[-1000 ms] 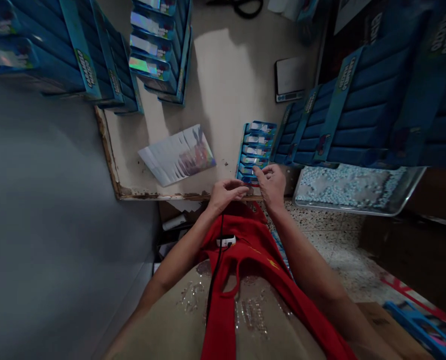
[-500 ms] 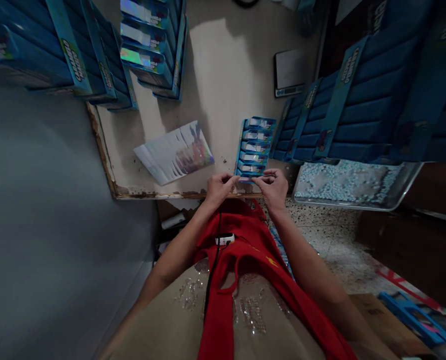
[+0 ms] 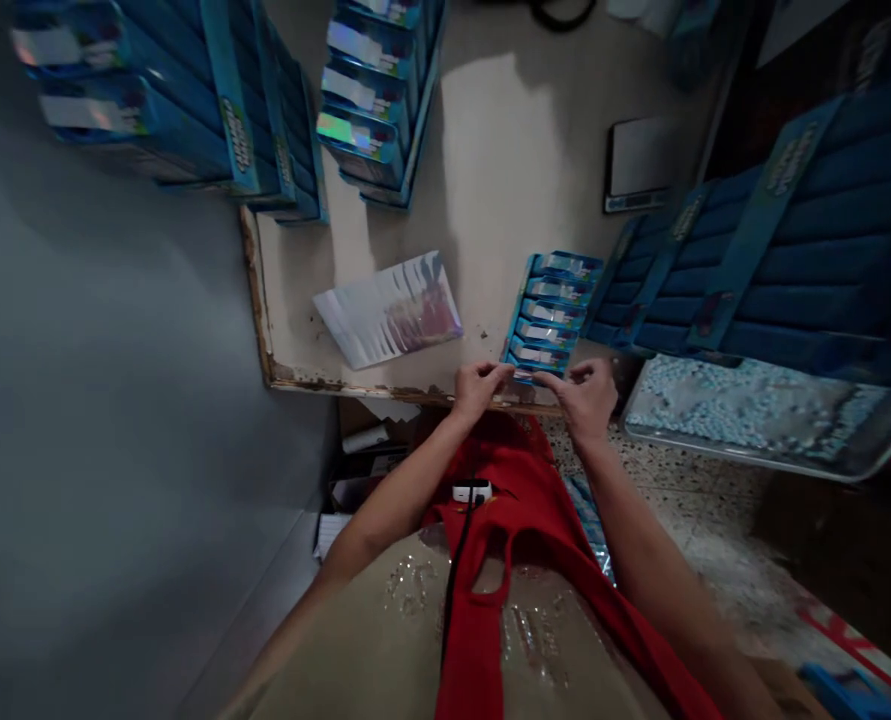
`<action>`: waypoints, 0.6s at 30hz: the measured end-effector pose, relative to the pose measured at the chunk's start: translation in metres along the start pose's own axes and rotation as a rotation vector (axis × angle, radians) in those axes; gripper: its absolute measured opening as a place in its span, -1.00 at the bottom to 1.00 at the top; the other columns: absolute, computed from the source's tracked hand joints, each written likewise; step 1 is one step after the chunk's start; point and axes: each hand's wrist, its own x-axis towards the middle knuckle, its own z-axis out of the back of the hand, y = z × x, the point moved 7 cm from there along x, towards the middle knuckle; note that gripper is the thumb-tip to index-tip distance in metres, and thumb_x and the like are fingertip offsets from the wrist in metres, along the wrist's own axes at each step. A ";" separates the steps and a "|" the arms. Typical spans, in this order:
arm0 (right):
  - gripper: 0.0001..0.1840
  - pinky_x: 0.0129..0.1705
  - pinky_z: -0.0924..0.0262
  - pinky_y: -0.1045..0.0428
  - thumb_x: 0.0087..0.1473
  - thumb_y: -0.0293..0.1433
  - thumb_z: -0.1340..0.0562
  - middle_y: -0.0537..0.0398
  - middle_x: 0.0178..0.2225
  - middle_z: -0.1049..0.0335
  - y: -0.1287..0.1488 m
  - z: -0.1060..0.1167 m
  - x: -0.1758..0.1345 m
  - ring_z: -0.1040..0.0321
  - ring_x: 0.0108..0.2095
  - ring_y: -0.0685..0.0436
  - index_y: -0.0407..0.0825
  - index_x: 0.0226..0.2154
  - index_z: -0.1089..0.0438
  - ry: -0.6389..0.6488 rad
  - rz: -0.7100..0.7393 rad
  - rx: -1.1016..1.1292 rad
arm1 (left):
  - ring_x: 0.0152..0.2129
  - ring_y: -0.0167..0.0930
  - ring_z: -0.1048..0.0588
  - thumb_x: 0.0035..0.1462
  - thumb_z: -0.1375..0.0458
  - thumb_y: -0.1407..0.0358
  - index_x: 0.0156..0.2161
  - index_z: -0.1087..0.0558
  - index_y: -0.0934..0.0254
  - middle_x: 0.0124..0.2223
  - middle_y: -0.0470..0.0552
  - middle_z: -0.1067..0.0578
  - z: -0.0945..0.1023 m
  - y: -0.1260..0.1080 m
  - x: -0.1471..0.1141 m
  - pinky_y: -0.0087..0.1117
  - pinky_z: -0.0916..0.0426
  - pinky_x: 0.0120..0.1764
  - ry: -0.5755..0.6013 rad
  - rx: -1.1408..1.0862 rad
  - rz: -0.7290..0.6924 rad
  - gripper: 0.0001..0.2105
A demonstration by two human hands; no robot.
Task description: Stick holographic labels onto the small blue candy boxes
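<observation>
Five cartons appear labelled; the sixth, at six o'clock, seems underway — left hand pinching its label, right hand grip indeterminable from here.

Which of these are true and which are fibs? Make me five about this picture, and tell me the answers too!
1. The person wears a red apron. True.
2. The metal tray of small pale pieces is on the left side. False: the metal tray is on the right side.
3. A shiny sheet lies on the table. True.
4. The left hand is up by the scale. False: the left hand is at the near end of the row of blue boxes, and the scale is farther away.
5. The right hand is bare. True.
</observation>
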 end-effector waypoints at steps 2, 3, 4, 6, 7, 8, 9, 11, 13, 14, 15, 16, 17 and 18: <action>-0.22 -0.33 -0.21 -0.06 -0.33 0.35 -0.37 0.20 -0.58 -0.34 -0.007 -0.006 0.004 -0.40 -0.46 -0.20 0.10 -0.37 -0.21 0.107 -0.021 0.094 | -0.57 -0.49 -0.43 0.03 -0.43 0.11 -0.21 -0.56 0.32 -0.47 -0.13 -0.49 0.002 0.007 0.001 -0.47 -0.30 -0.39 -0.100 0.013 0.056 -0.66; -0.21 -0.36 -0.22 -0.05 -0.34 0.34 -0.38 0.23 -0.59 -0.32 -0.010 -0.009 0.004 -0.39 -0.49 -0.19 0.09 -0.34 -0.22 0.173 -0.031 0.140 | -0.54 -0.48 -0.46 -0.02 -0.48 0.16 -0.15 -0.55 0.30 -0.44 -0.13 -0.51 0.009 0.004 0.001 -0.46 -0.32 -0.36 -0.160 0.064 0.044 -0.62; -0.21 -0.37 -0.24 -0.05 -0.31 0.32 -0.38 0.25 -0.58 -0.33 -0.012 -0.009 0.003 -0.40 -0.50 -0.18 0.08 -0.30 -0.23 0.234 -0.034 0.169 | -0.49 -0.46 -0.50 -0.05 -0.51 0.21 -0.11 -0.54 0.27 -0.40 -0.11 -0.53 0.019 -0.003 0.001 -0.45 -0.34 -0.31 -0.212 0.136 -0.001 -0.59; -0.29 -0.35 -0.29 -0.06 -0.17 0.25 -0.35 0.20 -0.52 -0.39 -0.013 -0.003 -0.001 -0.44 -0.47 -0.20 0.06 -0.24 -0.25 0.290 0.009 0.154 | -0.37 -0.40 -0.55 0.01 -0.49 0.27 -0.10 -0.56 0.23 -0.32 -0.05 -0.58 0.057 -0.029 0.001 -0.41 -0.37 -0.19 -0.321 0.294 -0.145 -0.65; -0.37 -0.31 -0.32 -0.09 -0.09 0.19 -0.32 0.13 -0.46 -0.44 -0.010 0.005 -0.005 -0.47 -0.42 -0.22 0.05 -0.21 -0.26 0.261 0.057 0.114 | -0.30 -0.37 -0.56 0.07 -0.46 0.28 -0.11 -0.56 0.22 -0.27 -0.02 -0.60 0.086 -0.044 -0.001 -0.38 -0.37 -0.12 -0.397 0.360 -0.208 -0.72; -0.44 -0.25 -0.34 -0.12 -0.01 0.12 -0.28 0.05 -0.38 -0.49 -0.004 0.015 -0.009 -0.49 -0.36 -0.25 0.04 -0.19 -0.28 0.203 0.121 0.068 | -0.24 -0.34 -0.57 0.14 -0.41 0.27 -0.11 -0.56 0.23 -0.21 0.02 -0.61 0.120 -0.058 -0.005 -0.35 -0.37 -0.06 -0.502 0.413 -0.247 -0.77; -0.52 -0.20 -0.35 -0.14 0.05 0.05 -0.25 -0.01 -0.32 -0.51 0.005 0.023 -0.016 -0.50 -0.30 -0.27 0.03 -0.17 -0.30 0.141 0.190 0.030 | -0.17 -0.31 -0.56 0.18 -0.39 0.28 -0.08 -0.56 0.25 -0.14 0.07 -0.61 0.161 -0.071 -0.010 -0.32 -0.37 -0.01 -0.638 0.448 -0.257 -0.77; -0.63 -0.12 -0.36 -0.17 0.14 -0.05 -0.20 -0.08 -0.23 -0.53 0.032 0.026 -0.033 -0.50 -0.23 -0.28 0.03 -0.14 -0.33 0.098 0.312 0.022 | -0.02 -0.26 -0.52 0.09 -0.45 0.31 0.05 -0.50 0.38 0.01 0.19 -0.57 0.244 -0.091 -0.023 -0.26 -0.33 0.11 -0.962 0.500 -0.220 -0.57; -0.71 -0.11 -0.37 -0.14 0.20 -0.13 -0.19 -0.06 -0.22 -0.54 0.067 0.006 -0.052 -0.50 -0.24 -0.25 0.03 -0.14 -0.35 0.221 0.406 0.097 | 0.11 -0.21 -0.42 -0.09 -0.55 0.34 0.22 -0.35 0.53 0.19 0.35 -0.45 0.304 -0.105 -0.015 -0.19 -0.25 0.20 -1.027 0.498 -0.204 -0.21; -0.75 -0.09 -0.38 -0.12 0.21 -0.18 -0.18 -0.06 -0.21 -0.54 0.085 -0.010 -0.061 -0.50 -0.23 -0.23 0.03 -0.14 -0.37 0.318 0.463 0.142 | 0.08 -0.27 -0.43 -0.12 -0.56 0.33 0.27 -0.31 0.49 0.21 0.26 -0.44 0.321 -0.111 -0.001 -0.24 -0.26 0.17 -0.948 0.512 -0.234 -0.14; -0.78 -0.09 -0.38 -0.11 0.22 -0.23 -0.19 -0.06 -0.20 -0.54 0.102 -0.026 -0.069 -0.49 -0.22 -0.22 0.03 -0.14 -0.40 0.400 0.514 0.158 | 0.02 -0.34 -0.44 -0.06 -0.53 0.30 0.25 -0.34 0.46 0.15 0.14 -0.47 0.332 -0.114 0.015 -0.27 -0.28 0.14 -0.839 0.498 -0.239 -0.22; -0.81 -0.07 -0.38 -0.11 0.22 -0.28 -0.20 -0.07 -0.17 -0.54 0.117 -0.042 -0.076 -0.49 -0.20 -0.22 0.02 -0.14 -0.42 0.472 0.575 0.144 | -0.05 -0.39 -0.46 0.01 -0.48 0.26 0.18 -0.40 0.44 0.04 0.02 -0.51 0.337 -0.115 0.031 -0.29 -0.30 0.10 -0.724 0.474 -0.230 -0.34; -0.82 -0.02 -0.37 -0.12 0.21 -0.32 -0.21 -0.07 -0.14 -0.53 0.128 -0.053 -0.081 -0.48 -0.16 -0.23 0.03 -0.13 -0.44 0.512 0.636 0.125 | -0.13 -0.43 -0.46 0.06 -0.44 0.22 0.07 -0.46 0.42 -0.09 -0.08 -0.52 0.338 -0.115 0.044 -0.30 -0.32 0.05 -0.634 0.455 -0.218 -0.48; -0.81 0.02 -0.36 -0.13 0.21 -0.36 -0.22 -0.08 -0.10 -0.53 0.135 -0.060 -0.084 -0.47 -0.11 -0.24 0.03 -0.12 -0.45 0.525 0.687 0.100 | -0.20 -0.45 -0.46 0.08 -0.42 0.20 -0.06 -0.50 0.39 -0.22 -0.14 -0.50 0.338 -0.115 0.053 -0.30 -0.35 0.00 -0.581 0.437 -0.200 -0.61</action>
